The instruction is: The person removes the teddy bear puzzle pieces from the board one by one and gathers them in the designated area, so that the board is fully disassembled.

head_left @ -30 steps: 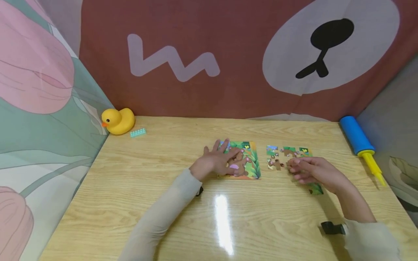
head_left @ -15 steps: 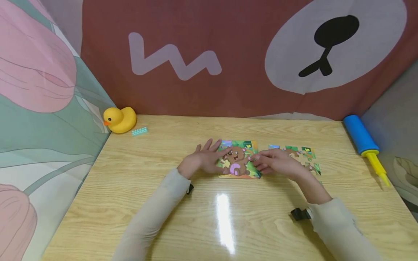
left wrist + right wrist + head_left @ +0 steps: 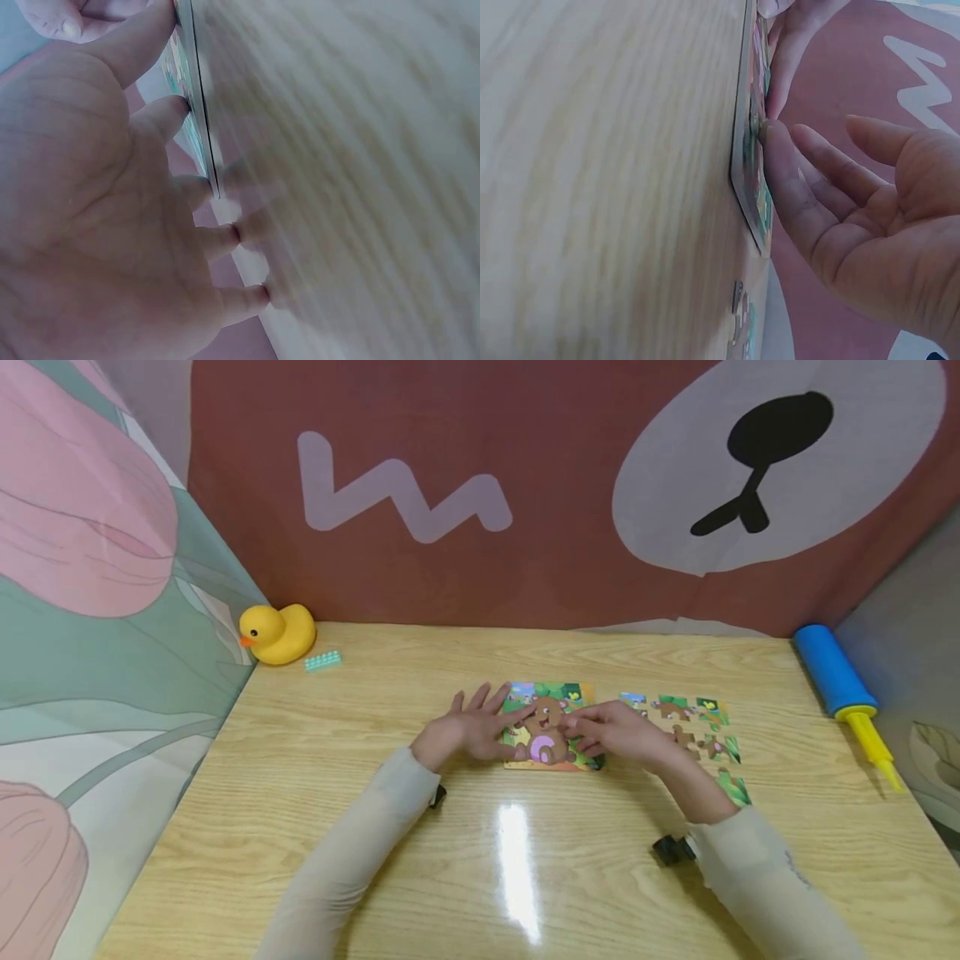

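Note:
A flat puzzle board (image 3: 549, 745) with a bear picture lies on the table. My left hand (image 3: 468, 731) spreads straight fingers at its left side; thumb and index finger touch the board's edge and surface, the other fingertips rest on the table (image 3: 345, 187). Over the board's right part, my right hand (image 3: 615, 731) has bent fingers, and its fingertips pinch a small puzzle piece (image 3: 754, 129) against the surface. That piece is mostly hidden. To the right lie several loose puzzle pieces (image 3: 717, 748), with some behind my right hand and wrist.
A yellow rubber duck (image 3: 279, 633) and a light-green toy brick (image 3: 322, 661) stand at the back left. A blue and yellow hand pump (image 3: 834, 670) lies along the right edge. A brown patterned curtain (image 3: 420, 577) closes off the back.
My right hand has moved left from the loose pieces onto the board, with a puzzle piece at its fingertips. My left hand has drawn back left, uncovering the bear picture.

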Action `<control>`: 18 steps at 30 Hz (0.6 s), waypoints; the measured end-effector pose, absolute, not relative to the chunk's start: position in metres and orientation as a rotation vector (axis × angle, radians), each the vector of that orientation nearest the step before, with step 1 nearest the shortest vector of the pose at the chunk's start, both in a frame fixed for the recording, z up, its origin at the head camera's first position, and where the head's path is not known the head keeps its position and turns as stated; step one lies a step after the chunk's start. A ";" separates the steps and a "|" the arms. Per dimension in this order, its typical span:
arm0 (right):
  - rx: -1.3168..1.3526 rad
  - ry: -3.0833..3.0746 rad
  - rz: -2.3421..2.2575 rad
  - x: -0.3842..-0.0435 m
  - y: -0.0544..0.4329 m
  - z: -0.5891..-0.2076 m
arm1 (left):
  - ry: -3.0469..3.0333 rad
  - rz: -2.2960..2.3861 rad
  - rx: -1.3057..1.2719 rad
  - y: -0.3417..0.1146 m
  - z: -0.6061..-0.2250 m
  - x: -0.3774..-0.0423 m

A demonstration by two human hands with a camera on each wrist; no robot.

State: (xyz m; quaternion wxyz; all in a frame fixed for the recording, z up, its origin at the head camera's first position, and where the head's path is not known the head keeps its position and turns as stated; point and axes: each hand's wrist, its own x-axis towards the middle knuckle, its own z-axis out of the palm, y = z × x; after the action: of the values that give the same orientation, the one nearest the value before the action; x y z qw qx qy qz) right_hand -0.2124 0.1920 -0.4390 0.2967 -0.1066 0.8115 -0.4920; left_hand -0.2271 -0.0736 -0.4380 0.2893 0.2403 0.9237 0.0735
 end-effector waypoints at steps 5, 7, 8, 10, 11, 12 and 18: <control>-0.298 2.237 -1.269 -0.211 0.192 -0.440 | 2.466 0.185 0.632 -0.073 -0.438 -0.227; -0.285 2.249 -1.278 -0.210 0.191 -0.440 | 2.467 0.183 0.631 -0.073 -0.438 -0.227; -0.277 2.244 -1.295 -0.210 0.190 -0.440 | 2.466 0.184 0.630 -0.073 -0.438 -0.227; -0.266 2.217 -1.335 -0.209 0.188 -0.441 | 2.465 0.183 0.629 -0.074 -0.438 -0.227; -0.265 2.201 -1.354 -0.208 0.187 -0.442 | 2.464 0.186 0.628 -0.074 -0.438 -0.227; -0.257 2.190 -1.368 -0.208 0.185 -0.442 | 2.463 0.188 0.626 -0.074 -0.439 -0.227; -0.224 2.195 -1.377 -0.205 0.177 -0.446 | 2.460 0.184 0.630 -0.074 -0.439 -0.228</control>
State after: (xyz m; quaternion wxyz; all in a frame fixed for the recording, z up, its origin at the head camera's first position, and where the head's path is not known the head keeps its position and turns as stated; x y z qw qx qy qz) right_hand -0.2054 0.1774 -0.4463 0.2672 -0.0830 0.8133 -0.5102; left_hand -0.2283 -0.0742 -0.4388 0.2935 0.2367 0.9236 0.0691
